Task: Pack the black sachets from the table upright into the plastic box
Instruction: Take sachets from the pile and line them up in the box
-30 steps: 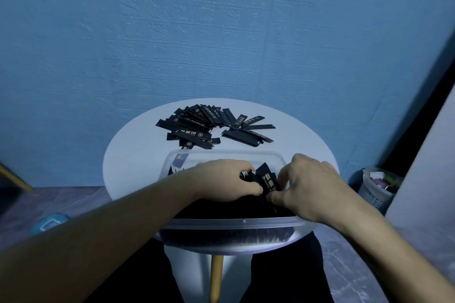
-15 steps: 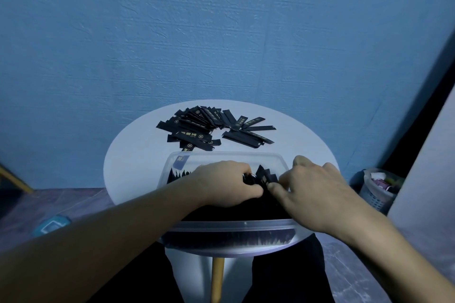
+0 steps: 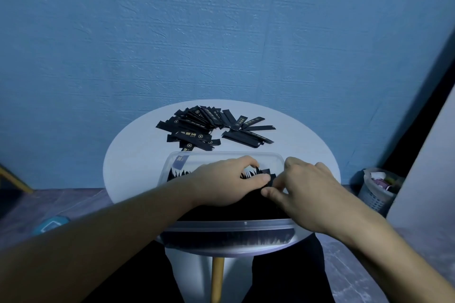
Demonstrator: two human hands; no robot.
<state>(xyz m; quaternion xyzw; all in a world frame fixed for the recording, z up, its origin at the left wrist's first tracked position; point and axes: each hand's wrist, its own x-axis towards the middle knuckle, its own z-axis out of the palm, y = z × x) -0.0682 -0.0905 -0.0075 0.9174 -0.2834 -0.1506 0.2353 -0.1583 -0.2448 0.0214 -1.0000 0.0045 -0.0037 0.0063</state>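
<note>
Probably light, floppy and slick, a slim black foil sachet (image 3: 268,172) sat pinched by its top in the right hand (image 3: 310,192); beside that pinch, the left hand (image 3: 221,182) clutched upright packed sachets (image 3: 178,174).

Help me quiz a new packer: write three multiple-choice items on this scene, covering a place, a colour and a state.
1. Where do the loose sachets lie? A on the floor; B on the table beyond the plastic box; C in a basket.
2. What colour is the wall? A blue; B white; C red.
3. The right hand: A lies flat on the table; B hangs idle; C pinches a sachet over the box.
Key: B, the pile lies past the box's far rim; A, blue fills the background; C, thumb and finger close on a black strip.
</note>
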